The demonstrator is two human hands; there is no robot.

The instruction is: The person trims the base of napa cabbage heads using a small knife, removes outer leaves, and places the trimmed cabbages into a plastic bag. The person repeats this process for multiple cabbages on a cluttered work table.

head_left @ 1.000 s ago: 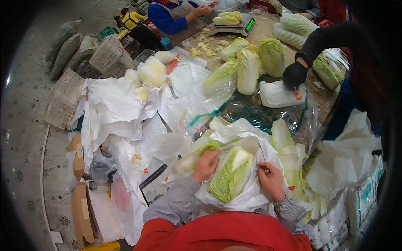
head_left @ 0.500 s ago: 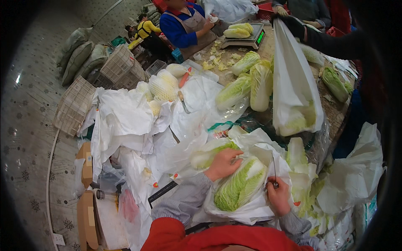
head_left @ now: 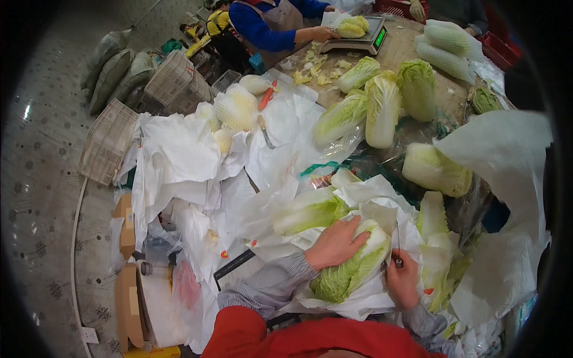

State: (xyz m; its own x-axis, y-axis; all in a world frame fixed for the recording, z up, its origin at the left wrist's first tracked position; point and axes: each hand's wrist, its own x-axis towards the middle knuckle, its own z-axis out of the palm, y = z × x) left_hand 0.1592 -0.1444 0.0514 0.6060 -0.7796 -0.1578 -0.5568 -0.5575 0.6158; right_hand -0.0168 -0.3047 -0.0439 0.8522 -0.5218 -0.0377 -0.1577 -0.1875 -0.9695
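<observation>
Now: left grip (head_left: 337, 243) laid across the cabbage (head_left: 343, 280). Half a second ago it was at the cabbage's ten o'clock edge; since then it has slid toward two, onto the upper half. Reads as a steadying contact: the cabbage looks better held against rolling, with its lower leafy end left bare.

Left grip: palm down, fingers stretched out over the leaves, not closed round anything. Right grip (head_left: 403, 279): fingers curled in, pinching the handle of a thin knife (head_left: 399, 259); blade points to twelve. Blade runs just beside the cabbage's right flank; cannot tell whether it touches.

Cabbage position: directly under the left grip, at nine o'clock from the right one. It lies tilted, pale base toward one, leafy end toward seven, on crumpled white paper (head_left: 365, 306).

Around it: second cabbage (head_left: 307, 213) at eleven, loose leaves (head_left: 439, 241) at two.

Also changed: third cabbage (head_left: 436, 170), further off at one, now out of its white bag (head_left: 504, 158). At twelve, far side, a co-worker's hand (head_left: 325, 34) has come to the scale (head_left: 348, 43).
</observation>
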